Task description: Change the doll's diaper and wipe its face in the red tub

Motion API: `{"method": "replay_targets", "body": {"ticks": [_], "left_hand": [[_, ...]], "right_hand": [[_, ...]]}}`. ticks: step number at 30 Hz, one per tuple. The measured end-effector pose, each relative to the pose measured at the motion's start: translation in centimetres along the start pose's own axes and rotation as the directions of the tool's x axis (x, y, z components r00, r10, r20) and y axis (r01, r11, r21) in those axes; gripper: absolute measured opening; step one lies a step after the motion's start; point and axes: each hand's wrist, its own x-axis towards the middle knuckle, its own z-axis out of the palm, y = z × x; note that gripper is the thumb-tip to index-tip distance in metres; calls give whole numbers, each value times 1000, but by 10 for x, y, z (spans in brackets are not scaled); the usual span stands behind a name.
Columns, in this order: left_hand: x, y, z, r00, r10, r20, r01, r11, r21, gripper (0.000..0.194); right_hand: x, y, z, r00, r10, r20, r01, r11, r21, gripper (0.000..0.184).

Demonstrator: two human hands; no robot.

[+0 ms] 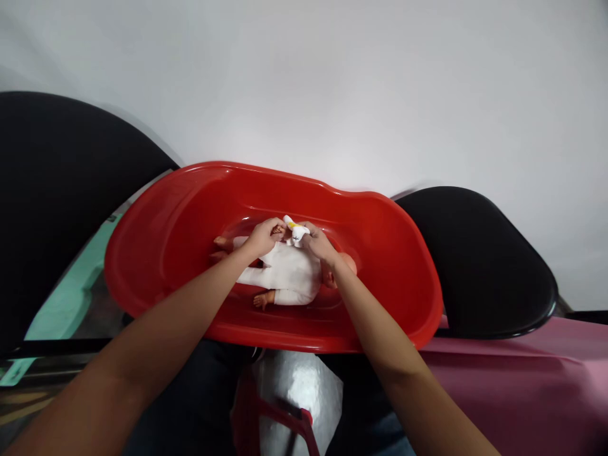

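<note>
The fingers of our right hand pinch a small white object with a yellow patch, while the fingers of our left hand curl beside it, and we cannot tell whether they grip it. We hold it just above the chest of a baby doll in a white sleeper, lying on its back, apparently so both hands can reach it. The doll sits in the hollow of a red plastic bath tub, whose sloping wall seems to keep it in place, and the tub rests across two black seats
</note>
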Motion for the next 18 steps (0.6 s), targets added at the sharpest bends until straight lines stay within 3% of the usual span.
{"method": "replay_targets", "body": {"ticks": [4, 10, 14, 18], "left_hand": [[0, -2, 1, 1000, -1, -1, 1, 999, 38, 13], [-3, 1, 1, 1000, -23, 6, 23, 1000, 18, 13], [-2, 5, 5, 997, -72, -35, 71, 997, -30, 10], [0, 5, 11, 994, -104, -39, 96, 979, -179, 16]], "right_hand": [[-5, -12, 3, 994, -67, 84, 62, 996, 63, 24], [-8, -12, 2, 992, -36, 120, 32, 999, 42, 38], [-7, 0, 7, 995, -1, 104, 15, 991, -130, 45], [-6, 10, 12, 1000, -29, 12, 31, 933, -359, 57]]}}
